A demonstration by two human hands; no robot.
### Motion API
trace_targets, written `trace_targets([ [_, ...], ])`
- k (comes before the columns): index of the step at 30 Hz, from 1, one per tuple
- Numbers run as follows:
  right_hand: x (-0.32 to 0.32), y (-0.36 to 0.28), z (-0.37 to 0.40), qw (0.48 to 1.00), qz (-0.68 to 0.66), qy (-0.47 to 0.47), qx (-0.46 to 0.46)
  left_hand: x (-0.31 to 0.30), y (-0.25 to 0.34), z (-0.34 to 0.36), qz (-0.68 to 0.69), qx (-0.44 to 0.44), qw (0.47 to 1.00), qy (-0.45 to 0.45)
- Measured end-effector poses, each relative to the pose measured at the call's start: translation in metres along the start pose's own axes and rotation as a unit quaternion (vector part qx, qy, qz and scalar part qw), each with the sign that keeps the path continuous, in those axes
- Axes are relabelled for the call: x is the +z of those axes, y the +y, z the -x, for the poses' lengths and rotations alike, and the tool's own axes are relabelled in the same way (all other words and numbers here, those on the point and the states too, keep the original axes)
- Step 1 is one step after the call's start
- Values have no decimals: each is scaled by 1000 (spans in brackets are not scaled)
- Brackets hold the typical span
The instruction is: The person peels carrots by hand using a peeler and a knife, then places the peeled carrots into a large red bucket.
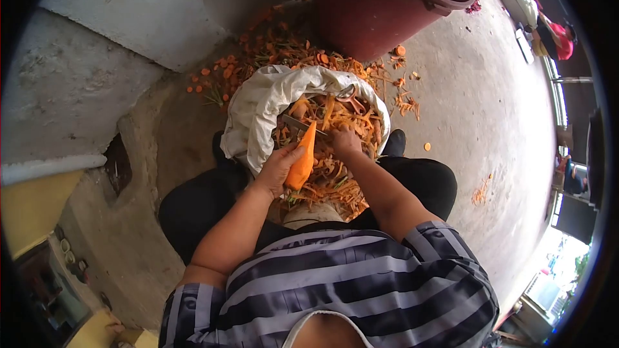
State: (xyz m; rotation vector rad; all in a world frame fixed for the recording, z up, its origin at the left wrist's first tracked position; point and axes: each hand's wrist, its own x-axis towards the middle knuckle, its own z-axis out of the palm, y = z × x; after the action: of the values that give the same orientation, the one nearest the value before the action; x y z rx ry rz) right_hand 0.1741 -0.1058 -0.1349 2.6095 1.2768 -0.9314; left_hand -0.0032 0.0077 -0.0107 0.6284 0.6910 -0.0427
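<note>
My left hand (278, 169) is wrapped round a peeled carrot (302, 166), its narrow end pointing away from me. In my right hand (347, 142) is a knife (296, 123), whose blade reaches left past the carrot's tip. Both hands are over a white sack (248, 106) with its rim rolled down, standing between my knees. Carrot peelings (342, 187) fill the sack along with several unpeeled carrots. A peeler (351, 98) with a brownish handle lies on the peelings near the far rim.
Beyond the sack stands a large dark red tub (380, 9) with carrots inside. Peelings and carrot slices (225, 67) are scattered over the concrete floor (458, 103) around it. A grey wall (77, 84) rises on the left.
</note>
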Motion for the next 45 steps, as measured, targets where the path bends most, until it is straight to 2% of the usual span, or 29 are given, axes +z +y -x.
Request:
trace_targets([
  [3, 13, 9, 1, 994, 7, 48, -101, 0, 0, 1, -34, 31, 999, -5],
  [6, -6, 2, -8, 994, -43, -100, -31, 3, -1, 0, -69, 81, 994, 10],
  [9, -55, -4, 8, 976, -181, -120, -9, 5, 2, -1, -112, 96, 989, 4],
  [12, -121, -15, 49, 929, -321, -181, 19, 8, 5, 0, -167, 122, 978, 6],
  [13, -115, -8, 57, 927, -356, -104, -55, 12, 8, 2, -178, 125, 976, 8],
  [16, -132, -6, 87, 904, -417, -88, -28, 11, 6, 0, -206, 157, 966, -2],
  [17, -131, -5, 92, 872, -476, -113, 4, 10, 4, -1, -215, 171, 962, -8],
  [20, -146, -12, 100, 895, -443, -39, 33, 9, 3, -3, -242, 141, 960, -11],
  [24, -123, -1, 73, 935, -345, 25, -81, 12, 0, -6, -300, 162, 940, -25],
  [25, -125, -5, 74, 938, -336, 37, -79, 16, 4, -4, -317, 158, 935, -23],
  [28, -120, -9, 70, 936, -346, -2, -63, 17, 2, -8, -333, 149, 931, -19],
  [35, -118, -12, 63, 948, -313, 19, -54, 7, -8, -22, -451, 189, 872, 37],
  [38, -115, -14, 60, 942, -333, 10, -36, 12, -8, -27, -464, 165, 868, 68],
  [41, -114, -18, 61, 951, -303, 20, -54, 5, -9, -38, -364, 124, 918, 100],
  [42, -115, -20, 64, 956, -283, 26, -72, 8, -4, -35, -223, 70, 966, 109],
  [43, -118, -22, 67, 960, -263, 33, -91, 11, 2, -32, -77, 15, 990, 114],
  [44, -123, -24, 70, 963, -243, 40, -110, 15, 9, -30, 72, -38, 990, 118],
  [45, -128, -27, 77, 967, -217, 37, -130, 23, 12, -31, 118, -45, 983, 134],
])
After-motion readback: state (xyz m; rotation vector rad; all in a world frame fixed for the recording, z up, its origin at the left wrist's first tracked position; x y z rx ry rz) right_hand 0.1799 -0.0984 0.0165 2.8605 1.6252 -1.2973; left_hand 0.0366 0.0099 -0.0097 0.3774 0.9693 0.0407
